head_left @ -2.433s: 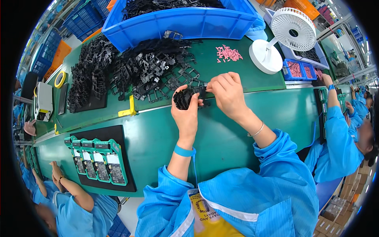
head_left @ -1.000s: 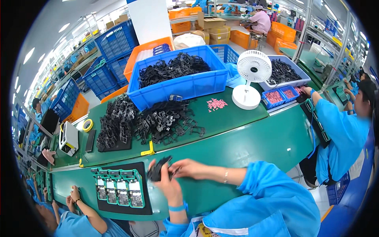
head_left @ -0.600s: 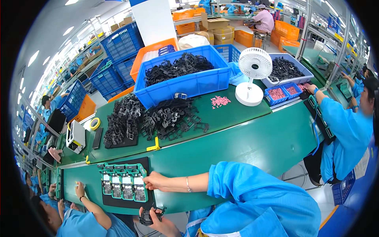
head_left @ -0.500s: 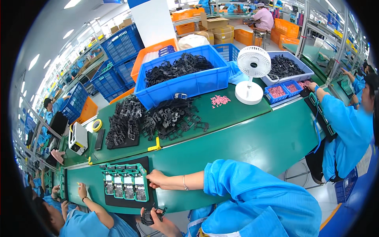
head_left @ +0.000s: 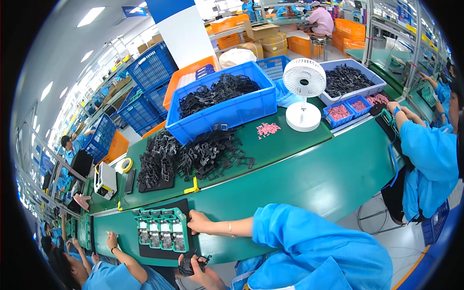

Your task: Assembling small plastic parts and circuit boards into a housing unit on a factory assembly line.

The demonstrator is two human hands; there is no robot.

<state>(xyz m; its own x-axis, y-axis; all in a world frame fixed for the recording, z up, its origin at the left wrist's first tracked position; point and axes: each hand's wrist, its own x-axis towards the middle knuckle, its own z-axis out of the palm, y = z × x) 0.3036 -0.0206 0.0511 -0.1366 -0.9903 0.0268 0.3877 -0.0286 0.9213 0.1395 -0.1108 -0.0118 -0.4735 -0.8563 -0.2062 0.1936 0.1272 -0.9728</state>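
My right hand [head_left: 199, 223], with a thin bracelet on the wrist, rests on the right edge of a green fixture [head_left: 159, 231] holding several small circuit boards. The fixture lies on a black mat [head_left: 151, 251] on the green conveyor belt [head_left: 299, 179]. My left hand [head_left: 200, 271] is low at the belt's near edge, closed around a clump of black plastic frames [head_left: 189, 264]. A loose heap of the same black frames [head_left: 208, 152] lies on the shelf behind the belt.
A blue bin [head_left: 227, 108] of black frames, a white desk fan [head_left: 303, 96] and scattered pink bits [head_left: 267, 129] sit on the rear shelf. A co-worker's hand [head_left: 112, 240] rests left of the fixture. Another co-worker [head_left: 427, 150] works at the right.
My right hand has reached left onto the green fixture and stays there. My left hand has dropped below the belt edge with the black frames.
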